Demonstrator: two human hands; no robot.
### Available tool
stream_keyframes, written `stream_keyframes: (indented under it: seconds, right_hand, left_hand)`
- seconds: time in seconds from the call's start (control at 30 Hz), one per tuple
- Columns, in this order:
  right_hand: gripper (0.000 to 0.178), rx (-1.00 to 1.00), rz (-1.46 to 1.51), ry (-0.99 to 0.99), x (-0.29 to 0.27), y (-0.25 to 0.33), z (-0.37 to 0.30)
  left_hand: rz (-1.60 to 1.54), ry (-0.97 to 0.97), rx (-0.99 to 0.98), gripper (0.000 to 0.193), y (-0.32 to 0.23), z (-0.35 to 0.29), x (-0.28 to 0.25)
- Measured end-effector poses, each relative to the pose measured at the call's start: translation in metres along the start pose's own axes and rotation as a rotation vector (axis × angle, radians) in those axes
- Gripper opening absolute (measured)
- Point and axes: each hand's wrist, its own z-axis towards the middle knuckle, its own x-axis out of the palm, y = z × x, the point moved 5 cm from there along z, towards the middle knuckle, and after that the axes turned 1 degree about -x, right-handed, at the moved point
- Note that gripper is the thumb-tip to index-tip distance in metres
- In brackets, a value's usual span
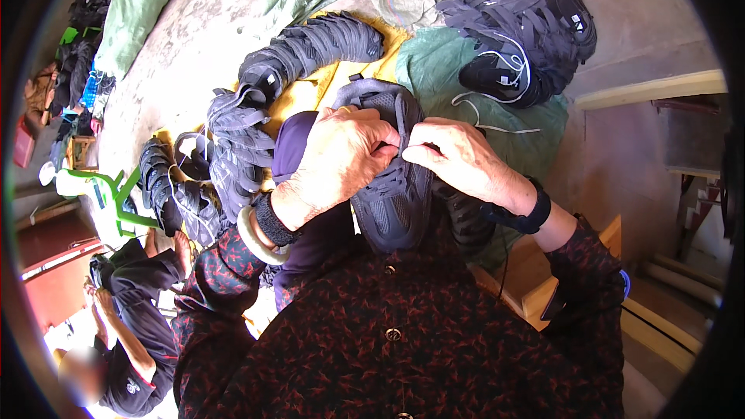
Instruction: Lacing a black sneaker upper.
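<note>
A dark grey sneaker (pixel 392 202) rests in front of my body, its toe toward me and its opening away from me. My left hand (pixel 341 154) is closed at the upper edge of its lacing, thumb and forefinger pinched together. From the other side my right hand (pixel 459 157) pinches the same part of the sneaker, close to the left fingertips. Whether a lace end is between the fingers is too small to tell. Dark laces cross the sneaker's tongue below both hands.
Rows of black sneakers (pixel 310 50) curve across a yellow sheet (pixel 299 91). More shoes are heaped at the far right, where a black shoe with a loose white lace (pixel 497 74) lies on green sheeting (pixel 535 136). Another person (pixel 140 318) sits at left near a green stool (pixel 116 202).
</note>
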Motion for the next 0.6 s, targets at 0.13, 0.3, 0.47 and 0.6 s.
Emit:
stream_keyframes:
  seconds: [0.13,0.3,0.47,0.6]
  right_hand:
    - [0.026,-0.080,-0.110,-0.123,-0.014,0.008,0.002]
    - [0.035,-0.201,0.077,-0.026,-0.003,0.027,0.019]
    - [0.028,-0.244,0.016,-0.097,-0.004,0.018,0.022]
    - [0.018,-0.219,-0.023,-0.055,-0.009,0.026,0.024]
  left_hand:
    - [-0.024,0.024,0.038,0.012,-0.002,-0.001,-0.004]
    - [0.073,-0.048,0.170,0.015,-0.005,-0.004,-0.008]
    - [0.023,-0.134,0.182,0.011,-0.003,-0.007,-0.035]
    - [-0.357,-0.057,-0.327,0.005,0.018,-0.028,-0.060]
